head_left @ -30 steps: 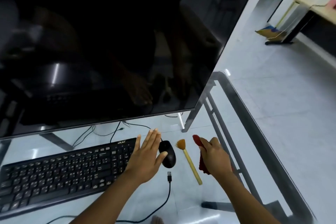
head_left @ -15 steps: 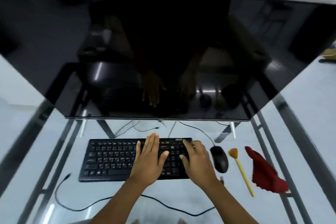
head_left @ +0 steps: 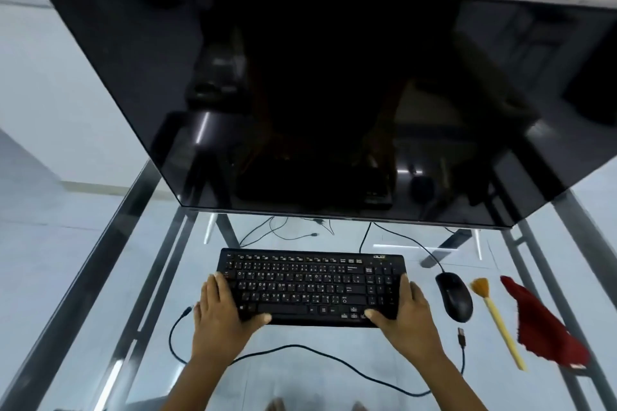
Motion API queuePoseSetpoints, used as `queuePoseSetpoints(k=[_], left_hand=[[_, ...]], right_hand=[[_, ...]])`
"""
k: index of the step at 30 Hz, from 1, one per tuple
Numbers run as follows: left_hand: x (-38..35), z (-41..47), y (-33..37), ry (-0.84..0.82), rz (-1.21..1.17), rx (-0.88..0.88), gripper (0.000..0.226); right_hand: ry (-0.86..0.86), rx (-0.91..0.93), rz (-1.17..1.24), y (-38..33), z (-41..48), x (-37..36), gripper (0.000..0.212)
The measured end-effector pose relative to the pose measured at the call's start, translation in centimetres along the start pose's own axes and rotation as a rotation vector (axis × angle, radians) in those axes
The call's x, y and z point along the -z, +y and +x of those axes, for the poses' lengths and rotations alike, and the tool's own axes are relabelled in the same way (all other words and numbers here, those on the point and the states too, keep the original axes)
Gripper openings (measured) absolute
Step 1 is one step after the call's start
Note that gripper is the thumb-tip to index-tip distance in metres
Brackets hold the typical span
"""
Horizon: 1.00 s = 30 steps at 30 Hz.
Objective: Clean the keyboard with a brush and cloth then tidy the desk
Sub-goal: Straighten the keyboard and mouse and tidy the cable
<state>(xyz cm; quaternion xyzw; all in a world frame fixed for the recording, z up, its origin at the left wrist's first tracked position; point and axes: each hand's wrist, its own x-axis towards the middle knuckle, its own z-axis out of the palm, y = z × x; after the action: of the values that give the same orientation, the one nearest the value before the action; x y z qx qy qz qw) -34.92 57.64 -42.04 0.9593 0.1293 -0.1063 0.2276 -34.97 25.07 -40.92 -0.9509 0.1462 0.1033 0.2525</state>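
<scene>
A black keyboard (head_left: 310,287) lies on the glass desk (head_left: 100,277) below the monitor. My left hand (head_left: 223,314) grips its left end, thumb on the front edge and fingers around the side. My right hand (head_left: 405,314) grips the right end the same way. To the right lie a yellow-handled brush (head_left: 497,320) with orange bristles and a red cloth (head_left: 541,324), both untouched.
A large dark monitor (head_left: 317,83) overhangs the desk. A black mouse (head_left: 454,295) sits between keyboard and brush. A loose black cable (head_left: 300,349) with USB plugs runs across the front. Thin wires (head_left: 283,230) lie behind the keyboard. Metal frame bars run under the glass.
My right hand let go of the red cloth and came over to the keyboard. Both hands spread from the keyboard's middle to its two ends. The view swung left to centre.
</scene>
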Motion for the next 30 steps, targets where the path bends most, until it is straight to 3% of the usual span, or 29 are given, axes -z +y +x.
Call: queuePoseSetpoints(k=[9,18,30], left_hand=[[0.5,2.6,-1.7,0.024,-0.131,-0.056,0.113],[1.3,7.2,-2.3,0.140,-0.105,-0.039,0.045],[2.5,9.8,-0.9,0.127,-0.108,-0.004,0.048]], right_hand=[[0.030,0.013,0.054,0.4,1.0,-0.3,0.097],[0.048,-0.057,0.116,-1.5,5.6,0.5,0.089],[0.059,-0.022,0.163,-2.4,8.7,0.5,0.079]])
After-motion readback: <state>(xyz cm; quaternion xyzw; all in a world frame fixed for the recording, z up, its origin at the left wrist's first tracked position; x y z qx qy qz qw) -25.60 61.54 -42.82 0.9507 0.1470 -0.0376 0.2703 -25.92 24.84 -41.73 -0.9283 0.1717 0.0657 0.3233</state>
